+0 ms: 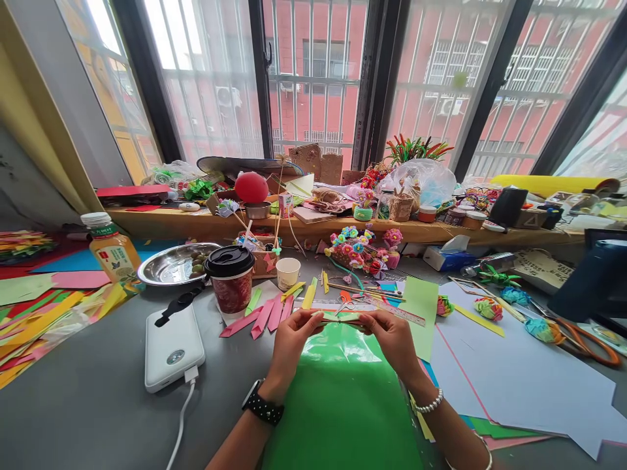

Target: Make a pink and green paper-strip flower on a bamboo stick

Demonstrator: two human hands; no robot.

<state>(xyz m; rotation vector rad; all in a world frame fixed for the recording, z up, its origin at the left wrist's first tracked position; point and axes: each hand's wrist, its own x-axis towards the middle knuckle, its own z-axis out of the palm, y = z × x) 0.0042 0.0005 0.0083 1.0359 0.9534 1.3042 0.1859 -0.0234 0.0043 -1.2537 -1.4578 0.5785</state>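
Observation:
Between both hands is a small bundle of folded paper strips (339, 318), pale green on top and narrowed at its middle. My left hand (300, 339) pinches its left end with thumb and fingers. The right end is pinched by my right hand (389, 339). Below them lies a shiny green sheet (345, 405). Just beyond the bundle, small scissors (347, 304) rest by a clear ruler (401, 316). Folded pink paper strips (264, 316) and a yellow strip (309, 294) lie to the left of my hands.
On the left stand a lidded coffee cup (230, 281), a white power bank (174, 349) with its cable, a steel plate (166, 264) and a juice bottle (112, 251). White paper (519, 365), folded paper balls (488, 308) and orange-handled scissors (588, 343) are on the right. Crafts crowd the windowsill (313, 228).

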